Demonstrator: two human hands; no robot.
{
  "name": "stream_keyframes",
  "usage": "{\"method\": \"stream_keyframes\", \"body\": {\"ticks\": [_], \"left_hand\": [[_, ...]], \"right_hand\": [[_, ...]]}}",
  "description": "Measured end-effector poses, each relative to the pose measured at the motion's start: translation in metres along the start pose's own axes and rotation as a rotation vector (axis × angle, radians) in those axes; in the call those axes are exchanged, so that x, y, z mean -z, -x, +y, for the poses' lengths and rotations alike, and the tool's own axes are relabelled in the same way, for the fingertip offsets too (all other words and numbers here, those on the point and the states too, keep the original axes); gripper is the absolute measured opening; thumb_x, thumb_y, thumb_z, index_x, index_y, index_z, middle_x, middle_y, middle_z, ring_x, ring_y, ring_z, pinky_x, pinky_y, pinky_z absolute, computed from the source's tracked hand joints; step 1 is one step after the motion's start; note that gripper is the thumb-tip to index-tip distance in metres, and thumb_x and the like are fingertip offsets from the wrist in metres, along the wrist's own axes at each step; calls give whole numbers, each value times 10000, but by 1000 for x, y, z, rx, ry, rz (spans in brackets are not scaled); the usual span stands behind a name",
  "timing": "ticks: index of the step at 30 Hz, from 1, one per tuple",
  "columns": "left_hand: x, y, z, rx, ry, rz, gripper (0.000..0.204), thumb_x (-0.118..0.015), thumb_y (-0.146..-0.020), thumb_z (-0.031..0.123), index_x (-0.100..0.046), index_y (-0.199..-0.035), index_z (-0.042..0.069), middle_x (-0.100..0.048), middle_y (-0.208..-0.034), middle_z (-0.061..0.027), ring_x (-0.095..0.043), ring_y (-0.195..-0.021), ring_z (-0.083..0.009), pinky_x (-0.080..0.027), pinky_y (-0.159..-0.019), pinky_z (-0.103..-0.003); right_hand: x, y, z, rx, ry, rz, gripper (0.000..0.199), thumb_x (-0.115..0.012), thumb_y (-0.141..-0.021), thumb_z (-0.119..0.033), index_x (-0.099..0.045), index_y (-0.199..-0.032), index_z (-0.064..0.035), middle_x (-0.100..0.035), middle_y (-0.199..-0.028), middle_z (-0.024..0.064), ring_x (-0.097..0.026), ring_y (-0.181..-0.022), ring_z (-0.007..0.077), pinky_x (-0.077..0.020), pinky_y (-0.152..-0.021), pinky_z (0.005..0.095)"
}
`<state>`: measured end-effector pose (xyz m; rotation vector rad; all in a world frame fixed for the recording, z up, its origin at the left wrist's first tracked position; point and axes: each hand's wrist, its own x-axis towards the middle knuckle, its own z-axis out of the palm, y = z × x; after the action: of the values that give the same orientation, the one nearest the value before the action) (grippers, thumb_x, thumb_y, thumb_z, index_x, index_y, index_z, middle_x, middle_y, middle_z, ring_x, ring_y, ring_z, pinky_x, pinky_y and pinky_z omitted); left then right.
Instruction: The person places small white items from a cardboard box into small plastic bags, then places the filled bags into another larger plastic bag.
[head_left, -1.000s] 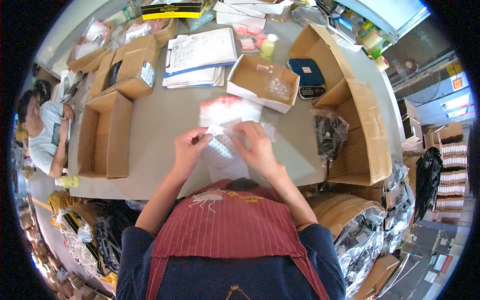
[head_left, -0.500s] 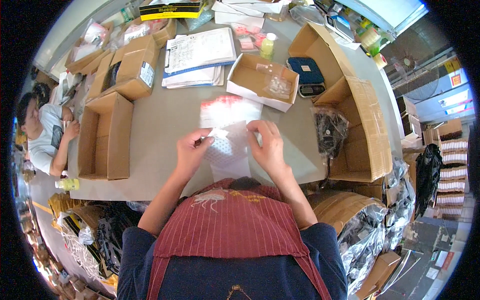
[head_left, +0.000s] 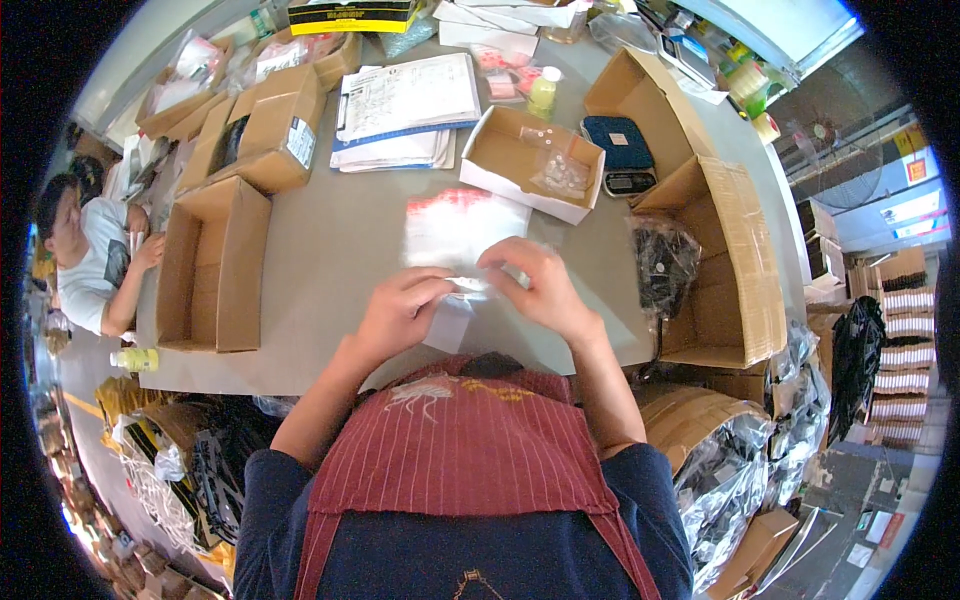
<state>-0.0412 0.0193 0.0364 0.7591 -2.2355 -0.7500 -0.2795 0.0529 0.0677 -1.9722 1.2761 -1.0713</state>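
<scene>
My left hand (head_left: 403, 308) is closed, its thumb and fingertips pinching one side of a thin, whitish plastic bag (head_left: 466, 286). From the other side my right hand (head_left: 545, 287) reaches in with bent fingers, and its fingertips are closed at the bag's edge. The bag appears nearly edge-on and blurred, so what it holds cannot be made out. Just beyond the hands lies a stack of white sheets or bags with red print (head_left: 458, 225), bright under the light. A pale translucent piece (head_left: 450, 326) shows below the fingers.
Around the grey table (head_left: 310, 300) stand open cartons (head_left: 210, 270) at left and right (head_left: 730, 265). A shallow box (head_left: 530, 160) with small bagged parts, a clipboard with papers (head_left: 405, 105), a blue pouch (head_left: 617, 142) and a bottle (head_left: 543, 92) lie farther back. A co-worker (head_left: 100, 250) sits left.
The dotted translucent bag has turned from face-on to nearly edge-on. My right hand has moved left to the bag's edge, and my left hand has turned inward.
</scene>
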Motion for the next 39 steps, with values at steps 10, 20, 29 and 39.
{"method": "stream_keyframes", "body": {"ticks": [10, 20, 29, 39], "left_hand": [[-2, 1, -3, -139, -112, -37, 293, -619, -737, -85, -664, -977, 77, -675, -1074, -97, -661, -960, -307, -555, -783, -386], [-10, 15, -16, 99, 41, -18, 233, -630, -830, -57, -676, -1015, 77, -692, -1052, -110, -676, -950, -295, -552, -781, -345], [8, 16, -30, 286, 165, 166, 140, -661, -856, -39, -693, -981, 17, -715, -1042, -125, -686, -941, -206, -544, -784, -298], [7, 26, -34, 355, 140, 236, 140, -674, -870, 7, -691, -1009, 6, -714, -1060, -127, -680, -889, -192, -533, -768, -288]], "right_hand": [[-1, 13, 5, 50, 196, -121, 121, -667, -821, -47, -617, -931, -41, -613, -845, 113, -614, -819, 289, -496, -729, 380], [-11, 26, 9, 145, 289, 32, 112, -678, -792, -37, -636, -895, -44, -632, -869, 109, -619, -857, 291, -500, -746, 393], [40, 51, 140, -597, -44, 261, 186, -706, -830, -177, -695, -935, -24, -703, -812, 87, -638, -711, 164, -505, -682, 321], [16, 33, 141, -612, 247, 374, 202, -628, -845, -125, -649, -1032, -52, -693, -897, 133, -664, -880, 327, -519, -763, 397]]}}
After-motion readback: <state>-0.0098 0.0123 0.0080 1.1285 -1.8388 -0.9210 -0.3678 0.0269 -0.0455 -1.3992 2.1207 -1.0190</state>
